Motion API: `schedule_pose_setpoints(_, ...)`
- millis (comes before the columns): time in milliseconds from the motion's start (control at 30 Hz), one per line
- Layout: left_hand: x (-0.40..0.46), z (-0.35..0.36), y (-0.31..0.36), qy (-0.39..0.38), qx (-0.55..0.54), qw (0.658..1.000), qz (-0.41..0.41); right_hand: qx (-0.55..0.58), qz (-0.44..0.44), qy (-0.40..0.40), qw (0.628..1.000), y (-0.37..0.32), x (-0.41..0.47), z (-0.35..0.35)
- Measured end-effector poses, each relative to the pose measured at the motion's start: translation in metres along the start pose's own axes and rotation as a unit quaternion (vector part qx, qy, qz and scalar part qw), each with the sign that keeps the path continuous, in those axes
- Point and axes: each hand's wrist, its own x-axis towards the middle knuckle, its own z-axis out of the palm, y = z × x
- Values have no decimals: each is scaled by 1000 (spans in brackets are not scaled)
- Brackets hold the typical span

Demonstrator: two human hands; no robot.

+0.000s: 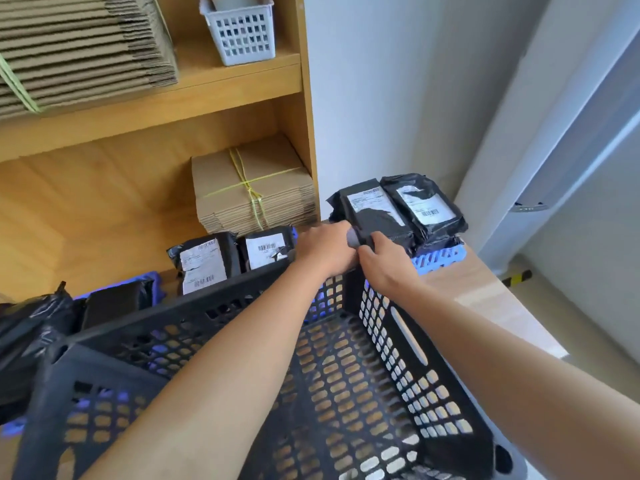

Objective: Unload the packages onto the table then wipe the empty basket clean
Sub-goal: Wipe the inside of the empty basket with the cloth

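A black perforated basket (346, 368) stands tilted in front of me with nothing inside. Both my hands meet at its far right corner. My left hand (325, 249) is closed around a small grey cloth (354, 238). My right hand (384, 263) grips the basket's corner rim just beside it. Two black packages with white labels (374, 211) (427, 204) lie on a blue crate (438, 259) right behind the hands. Two more labelled packages (204, 265) (266, 249) stand behind the basket's far wall. Other black packages (34, 320) are piled at the left.
A wooden shelf unit (242, 91) rises behind, holding bundles of flat cardboard (252, 188) and a white plastic bin (242, 32). The light wooden table top (485, 292) runs along the right, next to a white wall and a grey floor below.
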Motion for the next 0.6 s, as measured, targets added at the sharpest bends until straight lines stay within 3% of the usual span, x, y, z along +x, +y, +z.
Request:
schedule_pose_setpoints(67,5,4,3,5,15,1000,-6,13,1,14,1000,-1,-2,0)
schedule_pose_setpoints(200,8,9,-1,-1,32,999,18,-32,13,-40,999,1,-3,-3)
schedule_pose_setpoints(267,14,4,-13,-47,9,998,42,-70,2,-55,996,2,-1,-2)
schedule_pose_setpoints(400,24,-6,-35,-141,-68,982,102,-55,17,-3,998,3,7,5)
schedule_pose_setpoints(600,24,-1,-33,-89,1,985,148,-147,48,46,987,6,18,13)
